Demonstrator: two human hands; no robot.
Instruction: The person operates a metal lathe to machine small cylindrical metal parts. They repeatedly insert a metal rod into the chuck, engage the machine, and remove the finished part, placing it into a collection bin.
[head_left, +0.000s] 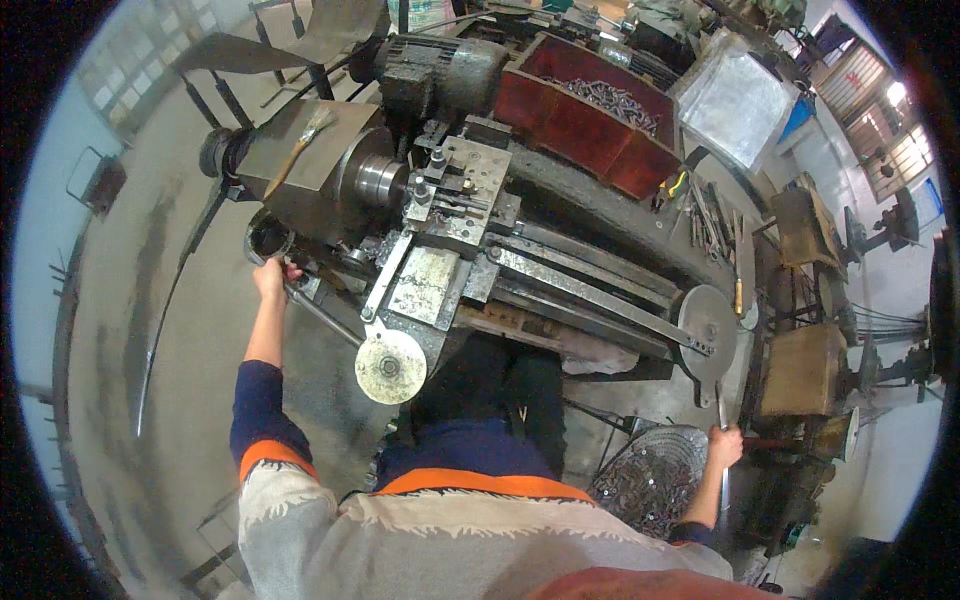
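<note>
My right hand [726, 447], the nearer, was closed around the metal lever [722, 408], whose long axis ran forward from it to the round plate [707, 325], while my left hand [270, 277], beside the dark cup [250, 246], showed no determinable grip.

Diffuse, moderate indoor light, with glare from a bright light [896, 94] at upper right; highlights on the lathe [470, 215] and the sheet [735, 110]. Straight edges bow toward the black rim; distant detail soft.
</note>
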